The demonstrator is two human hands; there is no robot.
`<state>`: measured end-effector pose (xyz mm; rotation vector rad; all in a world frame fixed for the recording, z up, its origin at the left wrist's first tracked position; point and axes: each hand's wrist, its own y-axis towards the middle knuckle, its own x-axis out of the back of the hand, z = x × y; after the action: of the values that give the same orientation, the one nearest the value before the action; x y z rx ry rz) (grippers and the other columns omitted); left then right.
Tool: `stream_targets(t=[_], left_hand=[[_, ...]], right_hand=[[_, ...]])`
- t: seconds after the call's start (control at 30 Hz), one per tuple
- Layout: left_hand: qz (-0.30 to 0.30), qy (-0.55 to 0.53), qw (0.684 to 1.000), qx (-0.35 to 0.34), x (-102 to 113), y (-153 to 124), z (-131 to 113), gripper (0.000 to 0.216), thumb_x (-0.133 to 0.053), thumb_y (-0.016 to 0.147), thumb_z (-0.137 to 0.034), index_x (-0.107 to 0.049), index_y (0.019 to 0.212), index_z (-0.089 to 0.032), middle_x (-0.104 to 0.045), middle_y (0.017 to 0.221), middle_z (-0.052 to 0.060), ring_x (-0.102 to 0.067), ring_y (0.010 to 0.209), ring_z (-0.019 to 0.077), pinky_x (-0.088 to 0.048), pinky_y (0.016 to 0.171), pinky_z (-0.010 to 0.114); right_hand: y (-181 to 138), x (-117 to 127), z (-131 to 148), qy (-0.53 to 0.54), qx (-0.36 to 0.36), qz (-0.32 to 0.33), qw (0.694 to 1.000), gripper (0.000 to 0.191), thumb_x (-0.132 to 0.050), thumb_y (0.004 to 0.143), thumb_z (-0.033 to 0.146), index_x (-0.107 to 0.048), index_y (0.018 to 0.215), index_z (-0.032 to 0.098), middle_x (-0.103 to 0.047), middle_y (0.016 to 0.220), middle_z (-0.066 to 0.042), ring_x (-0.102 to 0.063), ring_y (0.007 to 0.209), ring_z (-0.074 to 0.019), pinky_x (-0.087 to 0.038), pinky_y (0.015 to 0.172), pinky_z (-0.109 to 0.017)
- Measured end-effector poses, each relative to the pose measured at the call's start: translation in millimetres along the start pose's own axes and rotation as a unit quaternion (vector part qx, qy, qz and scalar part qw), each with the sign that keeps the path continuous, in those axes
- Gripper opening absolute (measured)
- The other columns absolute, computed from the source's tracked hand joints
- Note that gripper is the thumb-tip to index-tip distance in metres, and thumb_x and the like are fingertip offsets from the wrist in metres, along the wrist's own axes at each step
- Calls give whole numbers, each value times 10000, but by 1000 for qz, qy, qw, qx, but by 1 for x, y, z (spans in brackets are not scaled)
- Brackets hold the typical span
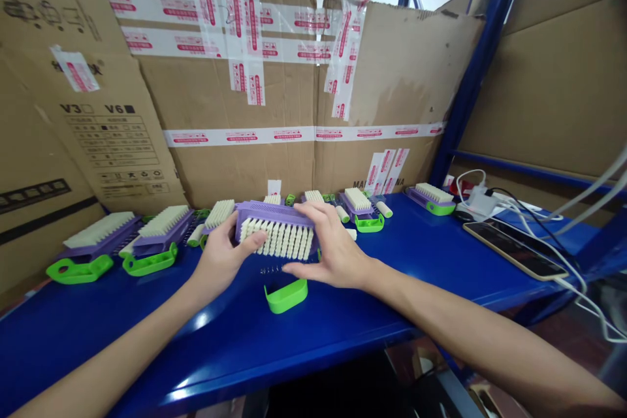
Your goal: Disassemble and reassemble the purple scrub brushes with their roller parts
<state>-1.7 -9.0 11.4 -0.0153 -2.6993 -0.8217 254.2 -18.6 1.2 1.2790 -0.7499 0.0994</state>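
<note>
A purple scrubbing brush (279,238) with cream bristles is held up over the shelf, bristles facing me. Its left end is gripped by my left hand (218,261), the thumb pressed on the bristles. My right hand (337,248) holds the right end, with fingers over the top edge and the thumb stretched out below the bristles. Under the brush, a loose green plastic end piece (288,297) lies on the blue surface. Close behind it is a small metal spring (272,270), partly covered by my right thumb.
More purple brushes, such as one at left (100,228), stand in a row along the cardboard wall (235,104) with green pieces and cream rollers (385,209). At right lie a phone (514,248), a charger (477,202) and white cables. The blue shelf's front edge (313,362) is near me.
</note>
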Motion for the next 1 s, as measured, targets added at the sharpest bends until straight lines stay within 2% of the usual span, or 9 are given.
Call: stream_targets(t=[0.1, 0.2, 0.37, 0.5, 0.77, 0.93, 1.0], left_hand=[[-5, -6, 1000, 7, -1, 0, -2, 680, -779, 815, -723, -694, 1186, -160, -806, 1086, 121, -755, 982, 317, -655, 856, 422], [-11, -9, 1000, 6, -2, 0, -3, 640, -787, 818, -714, -683, 1150, -177, -786, 1038, 102, -737, 963, 307, -647, 820, 398], [9, -24, 1000, 4, -5, -2, -4, 600, -764, 858, -694, -649, 1166, -191, -760, 1028, 86, -723, 939, 285, -642, 754, 364], [38, -44, 998, -9, -5, -2, -5, 613, -720, 899, -707, -632, 1216, -190, -740, 983, 74, -701, 805, 240, -619, 643, 323], [79, -72, 994, -13, -3, -3, 0, 601, -682, 949, -677, -639, 1311, -200, -731, 1084, 91, -647, 621, 176, -615, 615, 347], [95, -86, 991, -23, -4, -3, 0, 686, -686, 958, -673, -592, 1422, -177, -706, 872, 54, -656, 639, 196, -604, 607, 342], [97, -92, 991, -28, -4, -2, -2, 650, -665, 985, -650, -593, 1418, -170, -712, 897, 70, -665, 694, 201, -596, 596, 324]], right_hand=[[1, 1, 1, -66, 65, 6, 996, 1016, -752, 961, 618, -186, 1707, 225, -550, 1509, -197, -502, 1437, -375, -472, 1189, -599], [1, 1, 1, -111, 88, 26, 990, 885, -687, 1030, 497, -208, 1705, 183, -575, 1505, -214, -515, 1436, -375, -470, 1175, -586], [0, 2, 0, -143, 87, 68, 984, 745, -639, 1052, 432, -316, 1676, 185, -567, 1549, -227, -554, 1407, -381, -523, 1097, -569], [2, 3, -1, -161, 85, 72, 981, 696, -622, 1051, 453, -390, 1638, 161, -591, 1525, -232, -609, 1325, -377, -554, 1053, -553], [5, 8, -11, -133, 84, 68, 985, 776, -648, 1011, 501, -351, 1613, 112, -628, 1440, -252, -643, 1229, -375, -595, 982, -556], [7, 12, -20, -110, 55, 58, 991, 828, -693, 944, 460, -318, 1618, 159, -620, 1438, -231, -639, 1265, -375, -598, 1011, -564], [8, 18, -29, -116, 31, 42, 992, 813, -710, 907, 417, -347, 1592, 171, -629, 1401, -213, -648, 1236, -369, -602, 1008, -560]])
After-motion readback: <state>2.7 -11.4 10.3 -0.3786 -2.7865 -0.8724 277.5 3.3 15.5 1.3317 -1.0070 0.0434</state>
